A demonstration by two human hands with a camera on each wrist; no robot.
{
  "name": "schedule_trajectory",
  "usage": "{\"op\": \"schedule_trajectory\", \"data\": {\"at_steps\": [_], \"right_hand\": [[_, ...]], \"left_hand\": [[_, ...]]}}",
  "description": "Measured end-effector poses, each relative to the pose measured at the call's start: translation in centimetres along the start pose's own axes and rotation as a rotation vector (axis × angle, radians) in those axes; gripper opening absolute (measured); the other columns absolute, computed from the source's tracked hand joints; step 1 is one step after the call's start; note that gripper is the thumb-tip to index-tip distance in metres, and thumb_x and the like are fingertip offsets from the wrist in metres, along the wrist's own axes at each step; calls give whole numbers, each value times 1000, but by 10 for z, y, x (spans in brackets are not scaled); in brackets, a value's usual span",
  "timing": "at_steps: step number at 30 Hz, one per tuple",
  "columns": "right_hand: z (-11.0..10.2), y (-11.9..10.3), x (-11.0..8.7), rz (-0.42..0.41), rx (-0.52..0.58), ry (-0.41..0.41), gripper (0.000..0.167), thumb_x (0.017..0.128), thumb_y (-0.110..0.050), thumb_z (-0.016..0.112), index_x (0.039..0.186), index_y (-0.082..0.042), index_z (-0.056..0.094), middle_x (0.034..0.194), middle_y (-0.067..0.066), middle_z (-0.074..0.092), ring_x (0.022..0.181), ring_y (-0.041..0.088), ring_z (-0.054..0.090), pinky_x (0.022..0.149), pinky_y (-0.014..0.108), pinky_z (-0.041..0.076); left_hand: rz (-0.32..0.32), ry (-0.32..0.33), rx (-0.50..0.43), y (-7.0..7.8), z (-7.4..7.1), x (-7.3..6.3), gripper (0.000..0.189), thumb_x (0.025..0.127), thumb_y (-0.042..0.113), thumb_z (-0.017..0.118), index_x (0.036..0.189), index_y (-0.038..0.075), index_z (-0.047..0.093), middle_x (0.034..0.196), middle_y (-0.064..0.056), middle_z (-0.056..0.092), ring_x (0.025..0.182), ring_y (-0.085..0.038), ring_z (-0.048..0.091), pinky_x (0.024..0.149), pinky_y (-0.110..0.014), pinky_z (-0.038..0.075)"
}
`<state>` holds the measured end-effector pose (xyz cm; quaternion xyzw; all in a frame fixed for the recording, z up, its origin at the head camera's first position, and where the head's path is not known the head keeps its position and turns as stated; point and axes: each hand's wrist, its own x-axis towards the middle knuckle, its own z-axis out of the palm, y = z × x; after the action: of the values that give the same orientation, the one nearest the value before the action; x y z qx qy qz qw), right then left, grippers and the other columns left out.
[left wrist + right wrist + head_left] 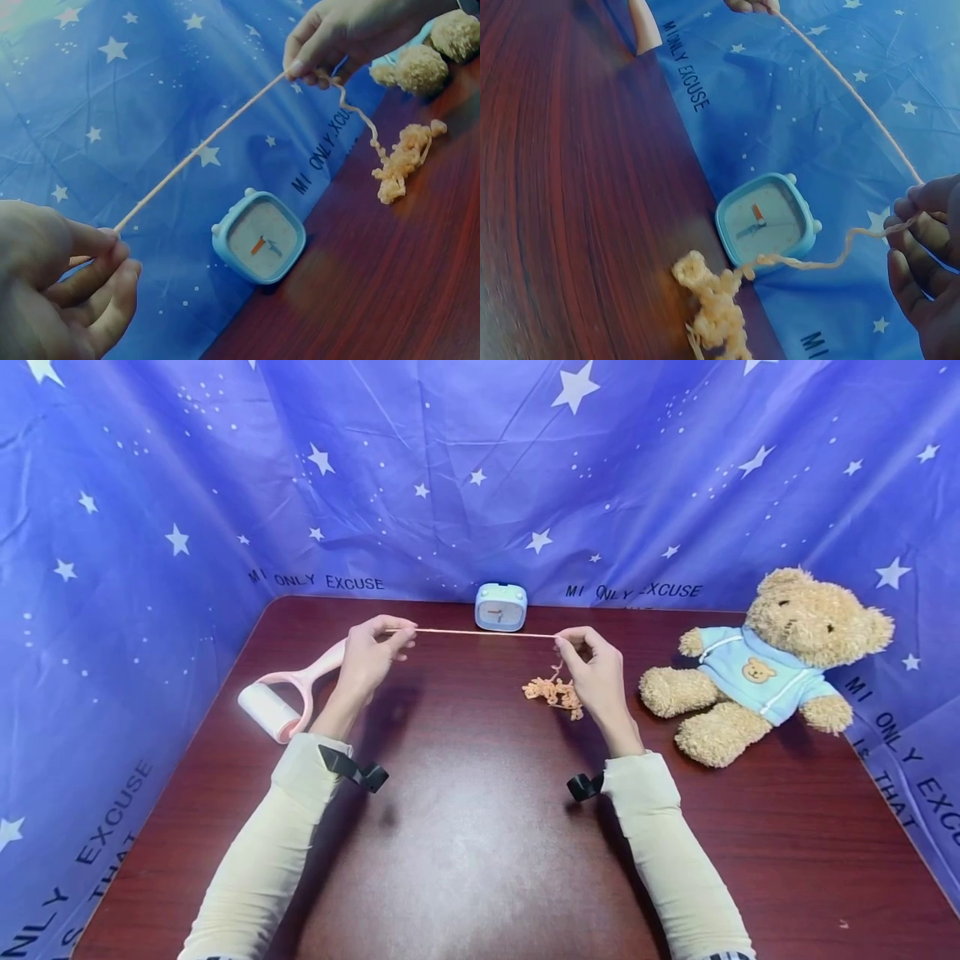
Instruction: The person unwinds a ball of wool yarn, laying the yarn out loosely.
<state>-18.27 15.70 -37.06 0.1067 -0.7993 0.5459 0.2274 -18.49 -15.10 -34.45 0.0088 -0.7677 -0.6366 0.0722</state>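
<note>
A thin peach yarn [480, 632] runs straight and taut between the two hands, above the table. My left hand [371, 652] pinches one end between thumb and forefinger. Some way to the right, my right hand [596, 664] pinches the same strand with thumb and fingertips. From the right hand a slack, wavy length hangs down to a small crumpled orange crocheted piece [551, 692], which lies on the table beside that hand. In the right wrist view the crocheted piece [718, 307] shows bumpy loops.
A light blue alarm clock [501, 607] stands at the table's back edge, behind the yarn. A pink-handled lint roller [270, 710] lies left of the left hand. To the right sits a teddy bear [765, 668] in a blue top. Blue starry cloth [450, 527] encloses the dark red table [480, 860].
</note>
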Motion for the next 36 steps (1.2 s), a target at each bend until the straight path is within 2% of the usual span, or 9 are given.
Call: {"op": "schedule_trajectory", "data": {"at_steps": [3,9,12,16,19,25,27,32,36], "right_hand": [[-7,6,0,8,-29,-6,16,92,-17,65,97,-3,70,84,16,69,67,7,57,59,12,44],[-20,13,0,13,-158,-23,14,91,-21,65,96,-9,71,82,8,68,67,2,54,61,14,43],[-25,18,-2,11,-251,-41,13,91,-19,65,95,-8,71,82,7,66,70,6,53,63,16,42],[-31,28,-5,27,-340,-77,10,90,-13,65,94,-6,71,83,10,63,74,15,53,66,21,41],[-33,37,-8,42,-394,-134,8,90,-8,64,95,-4,70,84,12,64,76,21,58,69,28,45],[-37,47,-11,88,-514,-355,9,88,-4,62,94,-3,68,90,15,66,82,29,62,79,42,50],[-37,46,-12,111,-545,-404,11,88,-4,61,96,-4,68,93,16,66,86,30,62,81,44,50],[-28,37,-14,90,-566,-386,19,87,-8,60,104,-5,67,104,16,64,98,34,58,88,48,47],[-10,32,-17,-13,-556,-401,19,87,-13,65,105,-6,68,105,13,65,100,34,56,90,48,45]], "left_hand": [[29,-12,103,-1,1,-1,19,89,15,68,101,0,68,93,-17,69,79,-20,66,61,-21,57],[104,-76,385,-10,10,-6,20,89,26,68,87,6,67,74,-10,64,62,-14,56,55,-21,47],[105,-103,459,-15,16,-7,19,89,29,67,85,10,67,71,-6,63,62,-13,54,56,-24,45],[78,-160,483,-19,25,-8,15,90,27,66,89,12,68,77,-4,66,69,-15,56,61,-25,46],[58,-207,489,-22,32,-9,12,90,24,65,93,13,69,81,-3,67,73,-16,57,64,-25,46],[59,-262,493,-27,46,-11,10,90,20,66,93,11,70,84,-4,69,77,-16,59,70,-24,46],[57,-273,488,-28,49,-12,10,90,19,66,93,11,70,84,-4,69,78,-16,60,72,-24,47],[61,-279,469,-28,55,-13,10,90,20,66,92,11,70,84,-4,69,78,-16,60,73,-26,48],[67,-279,454,-28,56,-12,9,90,20,66,92,12,69,85,-3,70,78,-15,60,72,-25,47]]}}
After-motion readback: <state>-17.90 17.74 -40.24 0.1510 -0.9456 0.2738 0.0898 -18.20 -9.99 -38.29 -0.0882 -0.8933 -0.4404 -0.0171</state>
